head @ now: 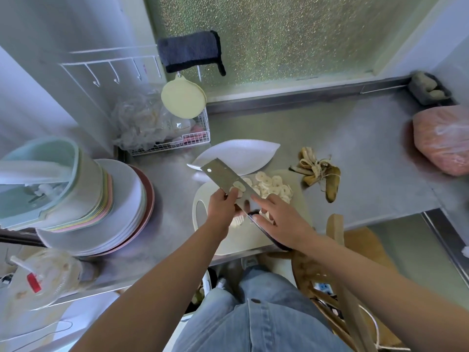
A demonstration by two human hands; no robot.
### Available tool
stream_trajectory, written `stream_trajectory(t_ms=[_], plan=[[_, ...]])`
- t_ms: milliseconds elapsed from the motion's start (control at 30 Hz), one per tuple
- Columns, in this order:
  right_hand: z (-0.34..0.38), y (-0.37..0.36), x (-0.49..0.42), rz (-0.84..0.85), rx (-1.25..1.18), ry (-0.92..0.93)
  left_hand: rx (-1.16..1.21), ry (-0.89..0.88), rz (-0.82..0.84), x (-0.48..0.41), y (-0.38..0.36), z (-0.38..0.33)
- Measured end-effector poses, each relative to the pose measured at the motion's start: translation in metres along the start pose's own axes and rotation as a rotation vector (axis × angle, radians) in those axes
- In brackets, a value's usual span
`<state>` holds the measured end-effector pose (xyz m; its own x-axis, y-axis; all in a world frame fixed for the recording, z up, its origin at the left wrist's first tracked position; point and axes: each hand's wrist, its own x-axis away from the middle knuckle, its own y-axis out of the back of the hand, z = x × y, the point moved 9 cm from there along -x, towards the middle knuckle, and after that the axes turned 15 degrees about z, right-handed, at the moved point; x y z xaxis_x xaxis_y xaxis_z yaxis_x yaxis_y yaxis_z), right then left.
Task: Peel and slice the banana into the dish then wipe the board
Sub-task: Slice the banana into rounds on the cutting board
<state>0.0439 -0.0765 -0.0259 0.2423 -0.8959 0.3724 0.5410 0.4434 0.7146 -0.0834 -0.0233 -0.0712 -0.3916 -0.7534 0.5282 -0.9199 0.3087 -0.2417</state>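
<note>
On the counter [355, 138], over the board [241, 240], the right hand [281, 219] grips the cleaver [223, 174] handle, the left hand [220, 207] pinches its blade, slices [239, 185] aboard, tip pointing at the dish [241, 153] just beyond.

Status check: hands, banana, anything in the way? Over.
Right hand grips cleaver. Left hand at its blade. Slices on board, dish empty. Peel lies aside.

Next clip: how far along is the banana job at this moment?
Done: the peel lies on the counter and slices are piled on the board. In hand: the right hand holds the cleaver, a slice on its blade, the left hand at the blade. Left: the dish holds nothing yet, and the board still needs wiping.
</note>
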Motion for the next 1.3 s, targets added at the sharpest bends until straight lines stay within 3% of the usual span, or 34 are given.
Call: stream_trajectory(t_ms=[233,367,433,633,767,933,1300], plan=[[-0.008,-0.009,-0.011,0.165,-0.105,-0.024,0.094,0.044,-0.026,-0.012,0.001,0.0],[-0.004,0.008,-0.018,0.03,-0.268,0.045,0.236,0.044,0.047,-0.018,-0.007,-0.004],[0.0,0.017,-0.024,-0.028,-0.288,0.058,0.198,0.026,0.11,-0.022,-0.016,-0.01],[0.005,0.03,-0.042,0.058,-0.186,0.127,0.04,0.009,-0.004,-0.031,-0.009,-0.033],[0.0,0.065,-0.062,-0.147,-0.035,0.173,-0.025,0.031,-0.101,-0.039,0.009,-0.034],[0.019,0.039,-0.103,0.08,0.067,0.25,0.033,0.062,-0.071,-0.042,0.016,-0.034],[-0.026,0.033,-0.145,0.175,0.073,-0.114,0.076,0.068,-0.164,-0.042,0.043,-0.041]])
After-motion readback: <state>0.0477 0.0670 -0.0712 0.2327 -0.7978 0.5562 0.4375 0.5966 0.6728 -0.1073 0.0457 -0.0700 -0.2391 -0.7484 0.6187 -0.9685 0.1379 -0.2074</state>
